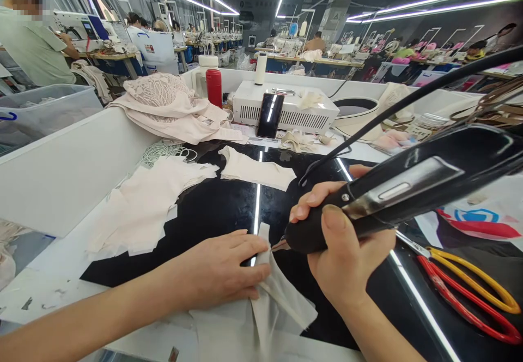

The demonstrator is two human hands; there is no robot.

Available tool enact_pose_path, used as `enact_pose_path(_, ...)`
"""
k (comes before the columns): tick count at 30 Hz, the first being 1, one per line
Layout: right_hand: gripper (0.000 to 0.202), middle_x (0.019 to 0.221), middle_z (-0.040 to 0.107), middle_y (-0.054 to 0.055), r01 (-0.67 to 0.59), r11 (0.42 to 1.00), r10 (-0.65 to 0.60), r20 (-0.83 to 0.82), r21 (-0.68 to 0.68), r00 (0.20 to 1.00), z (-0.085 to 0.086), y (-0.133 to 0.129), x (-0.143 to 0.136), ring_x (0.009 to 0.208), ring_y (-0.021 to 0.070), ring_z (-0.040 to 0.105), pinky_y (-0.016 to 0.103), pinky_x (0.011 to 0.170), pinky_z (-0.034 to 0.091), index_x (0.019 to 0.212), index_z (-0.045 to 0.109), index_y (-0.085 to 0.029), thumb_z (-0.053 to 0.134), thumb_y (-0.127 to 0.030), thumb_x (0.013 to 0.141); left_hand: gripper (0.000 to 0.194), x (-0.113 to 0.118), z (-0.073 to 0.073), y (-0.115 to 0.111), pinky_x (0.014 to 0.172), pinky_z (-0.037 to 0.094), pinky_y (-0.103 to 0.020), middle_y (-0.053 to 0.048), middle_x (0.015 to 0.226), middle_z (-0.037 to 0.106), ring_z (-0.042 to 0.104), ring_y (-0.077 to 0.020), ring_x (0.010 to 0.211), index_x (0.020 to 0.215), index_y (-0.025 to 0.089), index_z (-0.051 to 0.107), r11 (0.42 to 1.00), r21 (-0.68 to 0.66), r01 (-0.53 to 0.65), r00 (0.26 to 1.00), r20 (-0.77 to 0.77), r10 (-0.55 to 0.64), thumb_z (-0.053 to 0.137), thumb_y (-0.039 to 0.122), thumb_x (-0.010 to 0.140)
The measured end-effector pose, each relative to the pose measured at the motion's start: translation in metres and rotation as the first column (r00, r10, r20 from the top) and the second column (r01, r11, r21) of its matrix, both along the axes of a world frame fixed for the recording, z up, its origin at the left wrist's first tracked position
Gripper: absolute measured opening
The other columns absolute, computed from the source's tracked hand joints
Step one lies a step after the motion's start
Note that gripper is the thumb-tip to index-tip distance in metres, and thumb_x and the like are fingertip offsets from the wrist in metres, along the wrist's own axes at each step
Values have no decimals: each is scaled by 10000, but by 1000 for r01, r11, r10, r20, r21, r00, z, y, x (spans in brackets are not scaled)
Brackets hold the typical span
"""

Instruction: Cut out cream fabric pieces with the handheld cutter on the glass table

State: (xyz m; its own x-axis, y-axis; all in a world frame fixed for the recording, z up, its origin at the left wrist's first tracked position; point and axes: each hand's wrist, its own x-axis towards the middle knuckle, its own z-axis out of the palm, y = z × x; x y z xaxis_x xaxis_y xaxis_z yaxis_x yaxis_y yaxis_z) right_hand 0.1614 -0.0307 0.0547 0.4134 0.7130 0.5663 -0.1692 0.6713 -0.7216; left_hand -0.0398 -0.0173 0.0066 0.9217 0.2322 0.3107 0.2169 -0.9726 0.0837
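My right hand (347, 253) is wrapped round a black corded hand tool (392, 187) with a silver plate on its side. The tool's narrow metal tip (280, 246) points left and meets the edge of a pale fabric piece (281, 302). My left hand (229, 266) holds that fabric down against the glossy black table surface (208, 215), fingers and thumb closed on it close to the tip. The fabric's lower part spreads toward the table's front edge. Beyond the hands lies a small stack of cut cream fabric (257, 168). A larger stack (143, 204) lies at left.
Scissors with red and yellow handles (469, 291) lie at right. The tool's black cable (392, 111) arches above the table. Behind stand a white vented box (286, 106), a phone (270, 115), a red bottle (213, 88) and heaped lace fabric (171, 106). A white side wall (73, 171) borders the left.
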Motion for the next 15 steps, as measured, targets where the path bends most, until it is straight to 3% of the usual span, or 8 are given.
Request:
enact_pose_path(7,446,830,711,-64,25,999,-25,18,-21,1000,2,-3,1,586,140,669,311,573,588,1277,612,-290,855,-317,905,339,0,1,0,1107,598,-448,-176,1363,654,697,-297,1201,1244,161,641,1000,-15,-1,1000,2,1,788,364,1014)
enact_pose_path(15,441,806,717,-38,31,999,-31,8,-21,1000,5,-24,8,581,165,662,316,538,588,1243,642,-279,888,-287,877,292,0,3,-1,1169,554,-473,-158,1380,655,686,-283,1213,1206,177,643,1000,3,-15,999,-36,15,763,380,1034)
